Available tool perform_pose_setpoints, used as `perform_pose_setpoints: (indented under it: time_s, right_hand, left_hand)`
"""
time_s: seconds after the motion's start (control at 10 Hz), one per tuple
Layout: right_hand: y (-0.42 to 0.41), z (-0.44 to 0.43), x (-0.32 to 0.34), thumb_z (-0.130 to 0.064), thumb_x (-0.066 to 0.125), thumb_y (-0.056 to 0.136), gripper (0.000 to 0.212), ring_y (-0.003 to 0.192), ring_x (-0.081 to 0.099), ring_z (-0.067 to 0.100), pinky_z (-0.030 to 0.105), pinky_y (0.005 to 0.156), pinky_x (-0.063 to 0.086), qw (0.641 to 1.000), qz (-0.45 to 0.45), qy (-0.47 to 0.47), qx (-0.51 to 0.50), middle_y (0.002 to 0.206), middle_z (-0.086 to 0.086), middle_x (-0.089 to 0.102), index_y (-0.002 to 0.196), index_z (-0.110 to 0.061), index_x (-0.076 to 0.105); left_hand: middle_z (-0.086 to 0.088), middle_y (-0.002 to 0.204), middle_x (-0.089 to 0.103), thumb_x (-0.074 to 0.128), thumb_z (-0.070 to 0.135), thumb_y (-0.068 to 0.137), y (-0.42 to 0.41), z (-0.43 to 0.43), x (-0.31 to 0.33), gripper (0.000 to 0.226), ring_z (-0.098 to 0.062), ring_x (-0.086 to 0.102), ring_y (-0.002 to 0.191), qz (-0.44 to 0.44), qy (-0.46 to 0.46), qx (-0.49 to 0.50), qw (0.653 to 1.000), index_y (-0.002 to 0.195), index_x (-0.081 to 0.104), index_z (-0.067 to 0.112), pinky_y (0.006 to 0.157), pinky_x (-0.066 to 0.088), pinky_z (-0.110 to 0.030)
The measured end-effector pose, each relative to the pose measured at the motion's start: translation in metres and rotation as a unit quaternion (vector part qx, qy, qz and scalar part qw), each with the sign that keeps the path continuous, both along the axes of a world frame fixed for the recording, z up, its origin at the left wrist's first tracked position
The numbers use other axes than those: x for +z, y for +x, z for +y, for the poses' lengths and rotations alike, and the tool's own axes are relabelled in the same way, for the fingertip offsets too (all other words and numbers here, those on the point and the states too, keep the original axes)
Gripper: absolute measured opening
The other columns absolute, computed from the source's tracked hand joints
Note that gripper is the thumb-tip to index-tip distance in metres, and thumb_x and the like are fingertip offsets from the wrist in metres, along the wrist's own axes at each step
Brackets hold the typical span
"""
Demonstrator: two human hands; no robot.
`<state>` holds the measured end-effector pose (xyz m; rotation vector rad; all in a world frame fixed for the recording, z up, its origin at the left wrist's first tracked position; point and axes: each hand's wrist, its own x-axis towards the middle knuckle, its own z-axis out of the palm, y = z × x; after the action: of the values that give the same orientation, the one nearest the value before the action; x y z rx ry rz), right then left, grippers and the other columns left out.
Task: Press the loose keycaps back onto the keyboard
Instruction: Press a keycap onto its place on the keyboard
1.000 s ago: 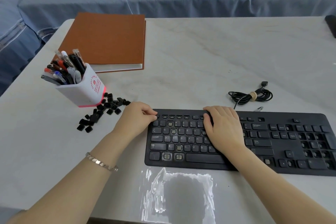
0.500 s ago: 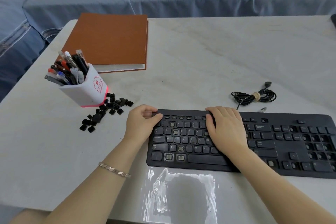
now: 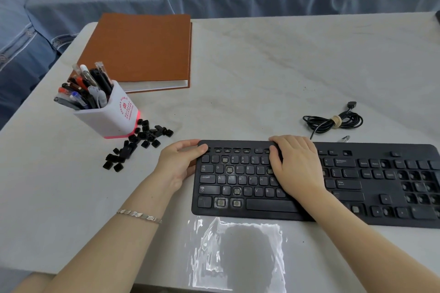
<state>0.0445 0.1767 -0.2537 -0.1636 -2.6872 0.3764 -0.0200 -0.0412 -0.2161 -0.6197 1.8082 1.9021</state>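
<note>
A black keyboard (image 3: 238,144) lies near the table's front edge, with several bare key sockets (image 3: 220,202) showing pale switches. A pile of loose black keycaps (image 3: 138,143) sits on the table to its left, beside the pen holder. My left hand (image 3: 181,162) grips the keyboard's top-left corner, thumb on top and fingers behind the far edge. Flat over the middle keys lies my right hand (image 3: 297,169), its fingertips on the function row. It hides the keys beneath it, and I cannot see any keycap in either hand.
A white pen holder (image 3: 112,114) full of pens stands at the left, with a brown book (image 3: 142,50) behind it. A coiled black cable (image 3: 333,121) lies behind the keyboard. A clear plastic bag (image 3: 238,254) lies at the front edge.
My left hand has uncurled from a loose fist at the keyboard's corner and taken hold of that corner with its thumb on top. My right hand has stayed on the keys.
</note>
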Motion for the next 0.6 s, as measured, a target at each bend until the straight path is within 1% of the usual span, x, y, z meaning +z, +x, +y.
perform_pose_setpoints:
  time_s: [0.1, 0.2, 0.3, 0.4, 0.5, 0.6]
  right_hand:
    - [-0.0005, -0.0005, -0.0003, -0.028, 0.038, 0.087, 0.036, 0.081, 0.061, 0.027, 0.029, 0.085, 0.032, 1.0, -0.004, -0.002, -0.001, 0.087, 0.003, 0.068, 0.094, -0.01, 0.069]
    - [-0.0009, -0.0005, -0.0002, -0.028, 0.038, 0.087, 0.036, 0.081, 0.061, 0.026, 0.029, 0.085, 0.032, 1.0, -0.003, -0.001, -0.001, 0.087, 0.003, 0.068, 0.094, -0.01, 0.069]
    - [-0.0004, -0.0001, -0.0004, -0.029, 0.038, 0.088, 0.037, 0.082, 0.061, 0.026, 0.029, 0.086, 0.031, 1.0, -0.011, -0.001, 0.001, 0.088, 0.003, 0.068, 0.095, -0.011, 0.069]
    - [0.0004, 0.0005, -0.0001, -0.029, 0.038, 0.088, 0.037, 0.082, 0.061, 0.025, 0.029, 0.086, 0.031, 1.0, -0.009, 0.001, 0.0, 0.088, 0.002, 0.068, 0.095, -0.011, 0.069]
    - [-0.0003, 0.0, 0.0, -0.029, 0.038, 0.088, 0.037, 0.083, 0.061, 0.025, 0.029, 0.086, 0.031, 1.0, -0.012, -0.002, 0.001, 0.088, 0.002, 0.068, 0.096, -0.011, 0.069]
    - [-0.0004, 0.0003, -0.0008, -0.029, 0.038, 0.088, 0.037, 0.084, 0.061, 0.025, 0.029, 0.087, 0.031, 1.0, -0.011, -0.004, 0.0, 0.088, 0.002, 0.069, 0.096, -0.011, 0.069]
  left_hand:
    - [-0.006, 0.083, 0.068, 0.068, 0.001, 0.081, -0.003, -0.0026, 0.0, 0.02, -0.015, 0.065, 0.068, -0.014, 0.008, -0.016, 1.0, 0.097, 0.061, 0.011, 0.056, 0.056, -0.024]
    - [-0.006, 0.078, 0.07, 0.066, 0.0, 0.082, -0.0082, -0.0044, 0.0007, 0.016, -0.012, 0.067, 0.059, -0.039, 0.029, -0.032, 0.998, 0.093, 0.06, 0.01, 0.055, 0.057, -0.023]
    - [-0.008, 0.085, 0.067, 0.067, -0.001, 0.081, -0.0106, -0.0029, 0.0001, 0.016, -0.014, 0.065, 0.066, -0.039, 0.01, -0.051, 0.998, 0.092, 0.06, 0.009, 0.055, 0.056, -0.022]
    - [-0.008, 0.084, 0.067, 0.067, -0.001, 0.081, -0.0107, -0.0027, 0.0007, 0.015, -0.015, 0.065, 0.068, -0.038, 0.004, -0.047, 0.998, 0.091, 0.061, 0.009, 0.056, 0.057, -0.022]
    - [-0.008, 0.085, 0.068, 0.071, 0.002, 0.079, -0.0091, 0.0004, 0.0032, 0.016, -0.013, 0.065, 0.064, -0.006, -0.035, -0.053, 0.998, 0.091, 0.062, 0.009, 0.054, 0.055, -0.021]
    - [-0.011, 0.093, 0.068, 0.073, 0.004, 0.079, -0.0073, 0.0022, 0.0029, 0.017, -0.019, 0.065, 0.075, 0.04, -0.09, -0.06, 0.993, 0.092, 0.063, 0.01, 0.064, 0.055, -0.027]
